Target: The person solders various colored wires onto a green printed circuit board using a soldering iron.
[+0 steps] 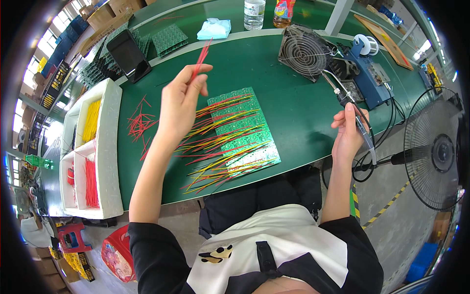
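Biggest first: one green-topped workbench (303,127). One black pedestal fan (440,153) stood at 3 o'clock. One white foam tray (111,147) sat at 9 o'clock, four compartments visible; one held yellow wires (91,121), another red wires (91,183), too many to count. One green circuit-board panel (245,122) lay on the bench near centre. One square fan with round wire grille (306,54) stood at 1 o'clock; one blue soldering station (368,81) at 2. One left hand (185,93), toward 10–11 o'clock, pinched a small bunch of red wire pieces (203,54), exact count unclear. One right hand (346,127), just above 3, gripped one soldering iron (363,131), tip pointing to 11, near the square fan. One black smartphone (128,55), 10 o'clock. Two bottles around 12: one clear (254,14), one amber (284,13). One folded pale-blue cloth (214,29), also 12. One solder spool (366,45) topped the station. Smallest: red and yellow wire strands (205,147) crossed the panel, overhanging its 9 o'clock side, uncountable; a loose red pile (141,125) lay between 9 and 10.
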`<action>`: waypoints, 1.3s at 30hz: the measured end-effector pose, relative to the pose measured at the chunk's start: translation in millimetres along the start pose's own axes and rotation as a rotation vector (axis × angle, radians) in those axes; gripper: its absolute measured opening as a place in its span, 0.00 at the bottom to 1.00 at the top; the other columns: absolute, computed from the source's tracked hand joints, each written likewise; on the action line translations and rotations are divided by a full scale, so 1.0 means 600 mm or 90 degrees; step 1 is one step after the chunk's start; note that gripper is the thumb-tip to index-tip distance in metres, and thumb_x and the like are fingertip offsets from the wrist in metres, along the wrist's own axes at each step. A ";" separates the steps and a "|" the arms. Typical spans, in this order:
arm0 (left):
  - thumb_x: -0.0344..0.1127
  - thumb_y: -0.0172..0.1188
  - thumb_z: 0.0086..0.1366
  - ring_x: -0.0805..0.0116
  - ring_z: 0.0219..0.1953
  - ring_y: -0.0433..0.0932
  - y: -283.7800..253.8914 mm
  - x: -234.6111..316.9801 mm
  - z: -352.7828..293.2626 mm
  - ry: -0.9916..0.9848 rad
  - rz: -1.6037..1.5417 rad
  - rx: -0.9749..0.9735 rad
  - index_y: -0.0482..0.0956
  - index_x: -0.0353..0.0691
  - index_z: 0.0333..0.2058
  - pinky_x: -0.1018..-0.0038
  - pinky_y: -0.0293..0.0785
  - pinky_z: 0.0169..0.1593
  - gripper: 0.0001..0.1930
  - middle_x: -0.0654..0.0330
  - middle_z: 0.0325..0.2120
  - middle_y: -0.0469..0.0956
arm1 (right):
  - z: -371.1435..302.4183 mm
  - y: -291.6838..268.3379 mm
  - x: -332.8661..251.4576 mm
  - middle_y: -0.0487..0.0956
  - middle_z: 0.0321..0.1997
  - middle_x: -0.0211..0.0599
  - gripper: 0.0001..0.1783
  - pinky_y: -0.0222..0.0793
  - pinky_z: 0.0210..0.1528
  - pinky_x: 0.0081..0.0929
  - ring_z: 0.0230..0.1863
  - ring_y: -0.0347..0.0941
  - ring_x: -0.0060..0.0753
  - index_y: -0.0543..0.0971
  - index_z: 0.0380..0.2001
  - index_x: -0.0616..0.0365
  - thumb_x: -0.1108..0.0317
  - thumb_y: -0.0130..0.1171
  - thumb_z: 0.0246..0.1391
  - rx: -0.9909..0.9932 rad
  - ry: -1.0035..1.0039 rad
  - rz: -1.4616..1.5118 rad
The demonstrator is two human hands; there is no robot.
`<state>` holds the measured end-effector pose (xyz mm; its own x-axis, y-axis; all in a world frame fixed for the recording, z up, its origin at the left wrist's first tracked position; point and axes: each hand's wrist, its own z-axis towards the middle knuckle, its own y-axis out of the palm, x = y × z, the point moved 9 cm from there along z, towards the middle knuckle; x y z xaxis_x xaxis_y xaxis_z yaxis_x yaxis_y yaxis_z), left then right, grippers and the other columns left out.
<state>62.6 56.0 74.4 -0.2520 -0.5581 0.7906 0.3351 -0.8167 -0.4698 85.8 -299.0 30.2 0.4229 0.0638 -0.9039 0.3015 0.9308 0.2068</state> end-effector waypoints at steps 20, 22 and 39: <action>0.30 0.53 0.63 0.89 0.17 0.54 0.055 -0.051 -0.033 -0.149 -0.311 -0.074 0.70 0.37 0.34 0.87 0.46 0.18 0.04 0.73 0.19 0.65 | -0.027 0.020 0.040 0.73 0.19 0.35 0.10 0.64 0.18 0.16 0.14 0.67 0.19 0.67 0.30 0.59 0.67 0.56 0.55 -0.021 0.078 0.078; 0.30 0.53 0.63 0.89 0.17 0.54 0.057 -0.053 -0.037 -0.165 -0.332 -0.076 0.70 0.37 0.34 0.87 0.47 0.18 0.04 0.73 0.19 0.65 | -0.027 0.018 0.037 0.73 0.18 0.35 0.10 0.64 0.18 0.16 0.14 0.66 0.19 0.67 0.30 0.59 0.67 0.57 0.54 -0.014 0.075 0.078; 0.26 0.59 0.51 0.82 0.14 0.55 0.060 -0.022 -0.054 -0.024 0.069 -0.059 0.77 0.36 0.27 0.81 0.53 0.18 0.04 0.64 0.16 0.73 | -0.029 0.021 0.040 0.75 0.20 0.37 0.11 0.68 0.20 0.18 0.15 0.69 0.23 0.67 0.31 0.61 0.69 0.59 0.52 -0.034 0.066 0.064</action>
<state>48.8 29.1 34.3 -0.1839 -0.6387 0.7472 0.2732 -0.7634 -0.5853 85.0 -279.8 4.7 0.3571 0.1922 -0.9141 0.2144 0.9356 0.2805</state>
